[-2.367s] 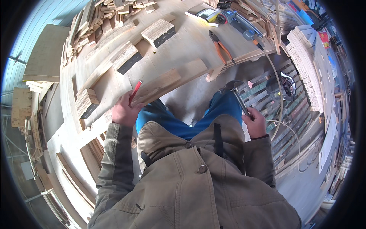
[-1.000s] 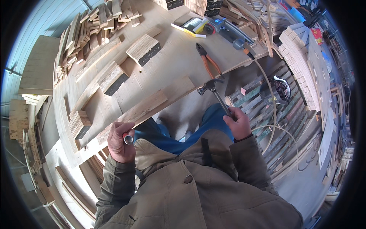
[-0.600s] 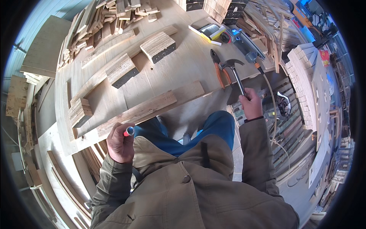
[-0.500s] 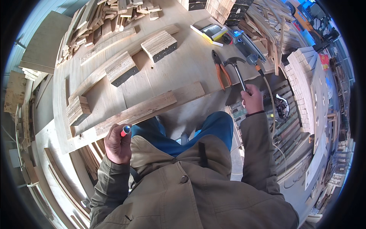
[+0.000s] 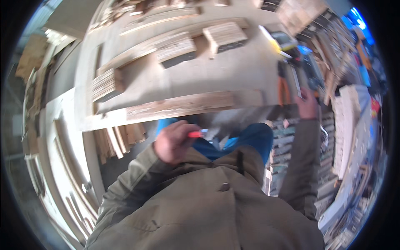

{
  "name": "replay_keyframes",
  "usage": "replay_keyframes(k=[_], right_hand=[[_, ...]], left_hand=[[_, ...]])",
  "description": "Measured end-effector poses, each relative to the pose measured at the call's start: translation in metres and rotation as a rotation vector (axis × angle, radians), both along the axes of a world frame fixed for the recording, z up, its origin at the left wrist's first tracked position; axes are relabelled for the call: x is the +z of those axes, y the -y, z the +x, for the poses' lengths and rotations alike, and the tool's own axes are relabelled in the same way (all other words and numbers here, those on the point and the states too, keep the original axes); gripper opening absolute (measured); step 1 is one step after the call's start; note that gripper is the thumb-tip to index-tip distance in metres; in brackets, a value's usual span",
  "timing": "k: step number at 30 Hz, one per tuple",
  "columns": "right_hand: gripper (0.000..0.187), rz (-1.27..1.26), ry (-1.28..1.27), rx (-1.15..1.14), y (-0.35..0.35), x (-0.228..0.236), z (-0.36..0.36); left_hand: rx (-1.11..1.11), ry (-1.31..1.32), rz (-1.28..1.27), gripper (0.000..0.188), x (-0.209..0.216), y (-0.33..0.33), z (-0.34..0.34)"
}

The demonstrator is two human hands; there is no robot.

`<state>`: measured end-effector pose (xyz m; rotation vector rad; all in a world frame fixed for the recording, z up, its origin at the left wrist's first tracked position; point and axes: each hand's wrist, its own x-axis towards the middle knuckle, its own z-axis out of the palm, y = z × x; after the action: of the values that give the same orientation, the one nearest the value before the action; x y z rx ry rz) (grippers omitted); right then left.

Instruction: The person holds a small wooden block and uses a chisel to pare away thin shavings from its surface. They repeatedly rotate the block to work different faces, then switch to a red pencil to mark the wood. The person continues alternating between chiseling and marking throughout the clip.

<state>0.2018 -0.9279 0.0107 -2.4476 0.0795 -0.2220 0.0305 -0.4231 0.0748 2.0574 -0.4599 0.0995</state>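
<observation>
My left hand (image 5: 177, 141) is closed round a small red cylinder with a pale end (image 5: 195, 134), held above my lap near the table edge. What kind of thing it is, I cannot make out. At the table's right side my right hand (image 5: 307, 104) grips the handle of a hammer (image 5: 296, 81); its head is smeared by motion. Just left of the hammer lie pliers with orange handles (image 5: 283, 88). A long wooden board (image 5: 179, 106) lies along the table's near edge. Beyond it, three wooden blocks with dark sides stand in a slanting row: left (image 5: 106, 85), middle (image 5: 176, 50), right (image 5: 225, 37).
More strips (image 5: 162, 20) lie farther back on the plywood table (image 5: 141, 87). A yellow-and-white tool (image 5: 273, 41) sits beyond the pliers. Stacked wood (image 5: 348, 125) stands at the right, and a slatted pallet (image 5: 281, 150) lies below the right arm. Timber lengths (image 5: 118, 139) show below the table's left edge.
My left hand has moved right and inward with the red cylinder, now turned sideways. My right hand stays on the hammer handle. The whole view has swung, so the table appears shifted right.
</observation>
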Motion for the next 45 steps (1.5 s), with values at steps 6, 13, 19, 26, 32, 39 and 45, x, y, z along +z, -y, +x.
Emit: replay_keyframes(k=[6, 13, 19, 26, 32, 39, 45], right_hand=[[0.047, 0.392, -0.016, -0.006, -0.083, 0.027, -0.099], [0.041, 0.674, -0.308, 0.367, -0.218, 0.030, -0.166], [0.031, 0.612, -0.249, 0.527, -0.240, 0.024, -0.169], [0.019, 0.449, -0.264, 0.443, -0.236, 0.045, -0.175], [0.018, 0.596, -0.299, 0.316, -0.218, 0.036, -0.180], [0.016, 0.624, -0.336, 0.284, -0.223, 0.036, -0.185], [0.015, 0.529, -0.298, 0.228, -0.220, 0.038, -0.181]], left_hand=[[-0.169, -0.059, -0.255, 0.018, 0.008, 0.030, 0.016], [-0.368, 0.060, -0.480, 0.021, 0.014, 0.081, 0.026], [-0.284, 0.198, -0.282, 0.038, 0.003, 0.073, 0.015], [0.126, 0.149, 0.212, 0.069, -0.013, 0.004, 0.016], [0.319, 0.116, 0.515, 0.071, -0.033, -0.050, 0.035], [0.298, 0.076, 0.579, 0.066, -0.047, -0.053, 0.037], [0.387, 0.258, 0.449, 0.063, -0.055, -0.052, 0.036]])
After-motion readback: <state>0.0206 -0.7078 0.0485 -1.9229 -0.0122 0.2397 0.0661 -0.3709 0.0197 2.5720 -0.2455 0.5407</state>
